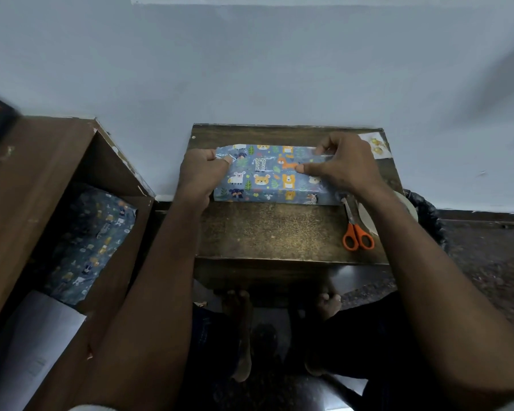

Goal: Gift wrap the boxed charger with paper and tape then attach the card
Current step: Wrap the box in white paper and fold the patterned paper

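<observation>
The wrapped box (275,175) lies on the far half of the small table (273,232). Both hands stretch a strip of clear tape (279,151) along its far edge, probably to seal the paper seam. The left hand (202,173) pinches 1 end, the right hand (343,163) the other, wrists low. Scissors (357,229) wait at the right; the card cannot be picked out.

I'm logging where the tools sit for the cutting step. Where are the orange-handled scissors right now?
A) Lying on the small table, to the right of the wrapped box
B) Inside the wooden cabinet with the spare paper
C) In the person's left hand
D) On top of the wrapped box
A: the scissors lie flat on the table, right of the wrapped box, which both the left hand and right hand are handling.
</observation>
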`<state>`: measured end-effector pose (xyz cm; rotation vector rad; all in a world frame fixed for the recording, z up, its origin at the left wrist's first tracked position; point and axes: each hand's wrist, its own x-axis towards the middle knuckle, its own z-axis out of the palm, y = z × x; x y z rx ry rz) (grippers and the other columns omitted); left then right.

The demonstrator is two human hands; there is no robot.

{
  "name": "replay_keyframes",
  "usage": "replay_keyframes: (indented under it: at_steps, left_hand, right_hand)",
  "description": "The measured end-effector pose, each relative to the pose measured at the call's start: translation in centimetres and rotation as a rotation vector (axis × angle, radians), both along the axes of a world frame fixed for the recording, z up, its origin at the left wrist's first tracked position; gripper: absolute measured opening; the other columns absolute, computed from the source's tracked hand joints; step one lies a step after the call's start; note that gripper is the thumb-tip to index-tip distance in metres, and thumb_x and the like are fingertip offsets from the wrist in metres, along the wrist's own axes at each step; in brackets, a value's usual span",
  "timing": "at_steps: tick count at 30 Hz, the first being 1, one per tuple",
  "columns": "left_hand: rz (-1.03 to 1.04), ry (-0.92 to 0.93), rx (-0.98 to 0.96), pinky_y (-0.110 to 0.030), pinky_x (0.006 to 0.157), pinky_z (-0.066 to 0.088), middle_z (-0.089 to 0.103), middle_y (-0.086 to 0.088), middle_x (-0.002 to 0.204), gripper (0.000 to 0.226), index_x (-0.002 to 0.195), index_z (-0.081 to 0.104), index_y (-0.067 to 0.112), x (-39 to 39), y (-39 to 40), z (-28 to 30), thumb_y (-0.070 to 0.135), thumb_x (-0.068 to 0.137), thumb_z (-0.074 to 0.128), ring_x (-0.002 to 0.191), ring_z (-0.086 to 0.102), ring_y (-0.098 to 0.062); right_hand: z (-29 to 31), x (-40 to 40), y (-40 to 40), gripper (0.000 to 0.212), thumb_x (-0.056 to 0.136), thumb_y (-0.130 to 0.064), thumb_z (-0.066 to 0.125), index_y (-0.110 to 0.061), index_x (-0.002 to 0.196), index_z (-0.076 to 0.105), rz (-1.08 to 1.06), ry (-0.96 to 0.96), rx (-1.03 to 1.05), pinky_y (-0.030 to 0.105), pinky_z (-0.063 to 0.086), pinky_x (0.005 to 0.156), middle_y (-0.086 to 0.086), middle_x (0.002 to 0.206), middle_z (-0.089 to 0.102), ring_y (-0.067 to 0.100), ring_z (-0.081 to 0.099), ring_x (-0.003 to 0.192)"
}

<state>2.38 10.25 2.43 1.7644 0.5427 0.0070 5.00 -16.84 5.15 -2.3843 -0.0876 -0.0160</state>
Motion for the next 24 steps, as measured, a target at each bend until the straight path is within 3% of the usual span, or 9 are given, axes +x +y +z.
replay_keyframes:
  at_steps: [7, 10, 13, 15, 16, 18, 20, 22, 24]
  left_hand:
    - [-0.051, 0.024, -0.138, -0.037, 0.074, 0.066, 0.082, -0.005, 0.089, 0.019, 0.093, 0.075, 0.016, -0.7, -0.5, 1.5, 0.032, 0.090, 0.085, 0.079, 0.081, -0.020]
    - [-0.013, 0.008, -0.125, -0.041, 0.078, 0.066, 0.082, -0.010, 0.094, 0.024, 0.093, 0.075, 0.013, -0.8, -0.4, 1.8, 0.035, 0.092, 0.084, 0.083, 0.081, -0.024]
    - [0.040, -0.052, -0.143, -0.041, 0.081, 0.066, 0.079, -0.015, 0.112, 0.032, 0.115, 0.073, 0.008, -0.6, -0.1, 2.4, 0.027, 0.092, 0.084, 0.090, 0.079, -0.023]
    - [0.083, -0.083, -0.219, -0.041, 0.085, 0.066, 0.073, -0.014, 0.126, 0.063, 0.138, 0.060, 0.009, -0.4, 0.0, 3.0, 0.029, 0.084, 0.086, 0.098, 0.078, -0.022]
    - [0.095, -0.106, -0.297, -0.041, 0.083, 0.066, 0.072, -0.013, 0.127, 0.067, 0.144, 0.055, 0.010, -0.3, -0.1, 3.2, 0.030, 0.087, 0.083, 0.098, 0.078, -0.022]
    - [0.046, -0.135, -0.420, -0.034, 0.073, 0.065, 0.075, -0.014, 0.122, 0.045, 0.142, 0.057, 0.009, -0.4, -0.4, 3.9, 0.034, 0.105, 0.065, 0.093, 0.079, -0.020]
    - [-0.030, -0.117, -0.464, -0.028, 0.075, 0.062, 0.077, -0.014, 0.124, 0.049, 0.137, 0.064, 0.006, -0.1, -0.2, 4.0, 0.045, 0.111, 0.048, 0.098, 0.079, -0.022]
    - [-0.065, -0.130, -0.533, -0.029, 0.079, 0.062, 0.077, -0.013, 0.126, 0.042, 0.127, 0.067, 0.007, 0.3, 0.2, 3.9, 0.042, 0.111, 0.050, 0.107, 0.078, -0.024]
    - [-0.078, -0.137, -0.546, -0.031, 0.083, 0.062, 0.077, -0.010, 0.125, 0.020, 0.115, 0.066, 0.014, 0.5, 0.1, 3.8, 0.030, 0.108, 0.057, 0.112, 0.077, -0.024]
  right_hand:
    - [0.2, -0.2, 1.4, 0.039, 0.073, -0.053, 0.091, -0.025, 0.080, 0.065, 0.102, -0.081, -0.098, 0.030, 0.033, 0.067, -0.012, 0.072, 0.059, 0.014, 0.059, 0.080]
    - [0.3, -0.4, 1.4, 0.038, 0.076, -0.050, 0.090, -0.022, 0.081, 0.065, 0.114, -0.129, -0.083, 0.031, 0.035, 0.068, -0.013, 0.072, 0.059, 0.015, 0.059, 0.080]
    - [0.3, -1.3, 1.2, 0.035, 0.086, -0.044, 0.082, -0.015, 0.082, 0.062, 0.124, -0.338, 0.005, 0.039, 0.044, 0.073, -0.008, 0.078, 0.061, 0.016, 0.058, 0.079]
    - [0.6, -2.4, 1.2, 0.030, 0.093, -0.040, 0.072, -0.016, 0.083, 0.059, 0.080, -0.521, 0.011, 0.039, 0.039, 0.079, -0.010, 0.081, 0.060, 0.016, 0.052, 0.082]
    - [0.7, -2.9, 1.2, 0.027, 0.096, -0.038, 0.069, -0.016, 0.084, 0.058, 0.059, -0.585, -0.006, 0.038, 0.035, 0.082, -0.010, 0.083, 0.059, 0.017, 0.051, 0.083]
    - [0.6, -3.4, 1.0, 0.025, 0.099, -0.035, 0.067, -0.015, 0.086, 0.059, 0.077, -0.637, -0.037, 0.039, 0.034, 0.084, -0.008, 0.085, 0.060, 0.020, 0.052, 0.085]
    - [0.3, -3.2, 0.8, 0.026, 0.099, -0.036, 0.068, -0.015, 0.086, 0.060, 0.113, -0.654, -0.071, 0.041, 0.035, 0.083, -0.006, 0.085, 0.060, 0.023, 0.054, 0.086]
    - [-0.1, -2.8, 0.8, 0.027, 0.097, -0.039, 0.071, -0.016, 0.084, 0.062, 0.092, -0.692, -0.110, 0.040, 0.035, 0.081, -0.003, 0.086, 0.060, 0.024, 0.054, 0.089]
    - [-0.5, -2.5, 1.0, 0.027, 0.094, -0.042, 0.074, -0.018, 0.084, 0.066, 0.022, -0.735, -0.156, 0.036, 0.029, 0.082, -0.001, 0.089, 0.060, 0.024, 0.052, 0.093]
